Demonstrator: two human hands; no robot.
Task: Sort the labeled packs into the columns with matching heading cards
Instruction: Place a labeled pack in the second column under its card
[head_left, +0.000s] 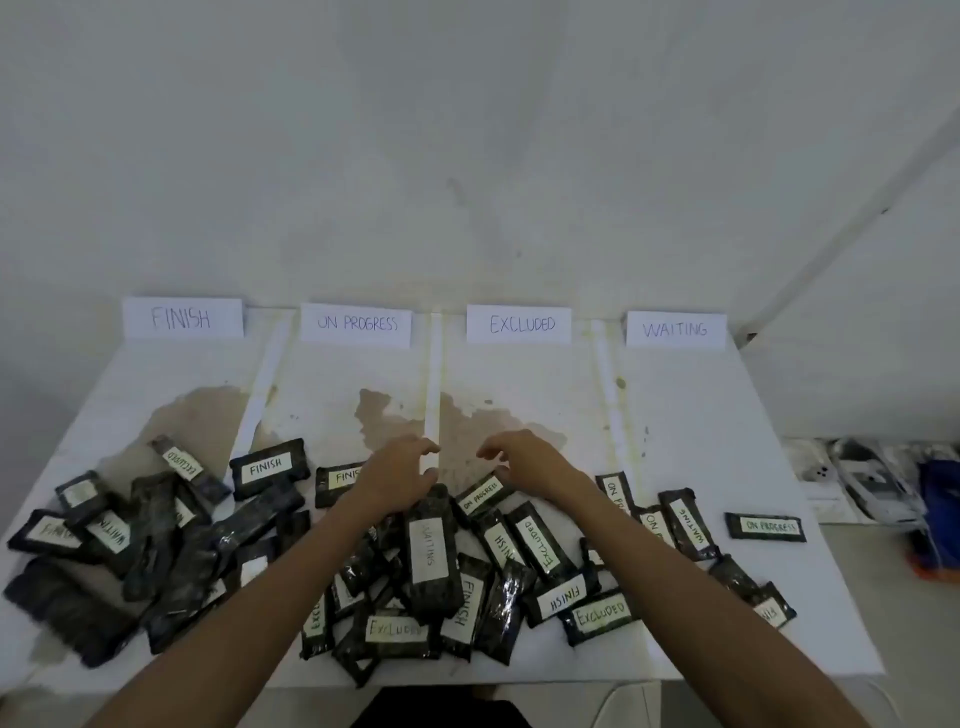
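Note:
Several dark packs with white labels lie jumbled across the near half of the table (701, 415). A WAITING pack (430, 552) tops the middle heap, and an ON PROGRESS pack (482, 495) lies beside it. Four heading cards stand at the far edge: FINISH (182, 317), ON PROGRESS (356, 324), EXCLUDED (520, 324), WAITING (674, 329). My left hand (400, 473) hovers over the heap's far end, fingers loosely curled and holding nothing. My right hand (519, 457) hangs above the ON PROGRESS pack, fingers bent downward and holding nothing.
White strips divide the table into columns, and brown stains mark its middle. A lone ON PROGRESS pack (765, 527) lies at the right in the WAITING column. Clutter, including a blue object (935, 499), sits on the floor beyond the table's right edge.

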